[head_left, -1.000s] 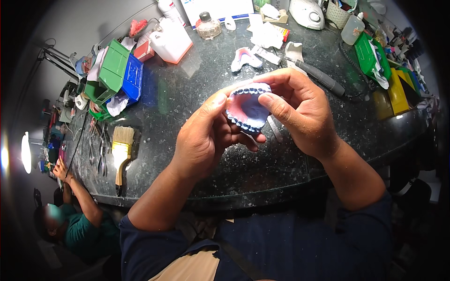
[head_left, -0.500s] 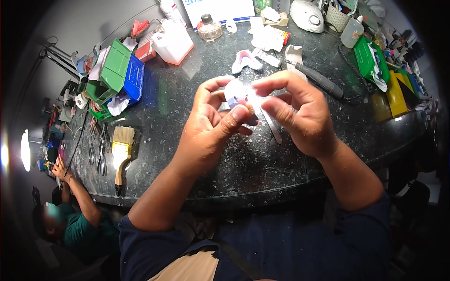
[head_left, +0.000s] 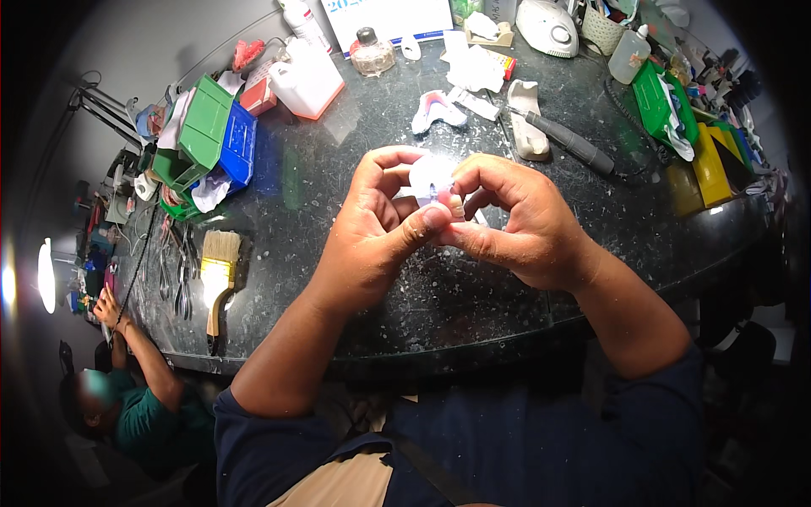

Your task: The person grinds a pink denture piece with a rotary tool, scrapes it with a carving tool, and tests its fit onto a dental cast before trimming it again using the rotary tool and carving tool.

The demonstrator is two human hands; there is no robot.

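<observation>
Above the middle of the bench, a pale plaster dental cast (head_left: 429, 175) is brightly lit, with a small pink-and-tooth-coloured denture piece (head_left: 456, 205) at its lower right. My left hand (head_left: 365, 224) is closed on the cast, thumb in front and fingers behind. My right hand (head_left: 534, 226) pinches around the denture piece and the cast's right edge. Glare washes out the cast's detail, and the fingers hide part of it. Beyond the hands lies a white horseshoe-shaped dental piece with a pink inside (head_left: 439, 112).
A grey handpiece (head_left: 570, 144) lies beside a pale trough-shaped piece (head_left: 530, 139). Left are a flat brush (head_left: 220, 258), pliers (head_left: 182, 279), a green bin (head_left: 203, 122) and a blue bin (head_left: 240, 144). A white jug (head_left: 306, 78) stands behind. Another person (head_left: 152, 406) works far left.
My right hand has come down and inward, its thumb and fingers closing on the denture piece and cast edge. My left hand keeps its hold. More of the pale trough-shaped piece shows.
</observation>
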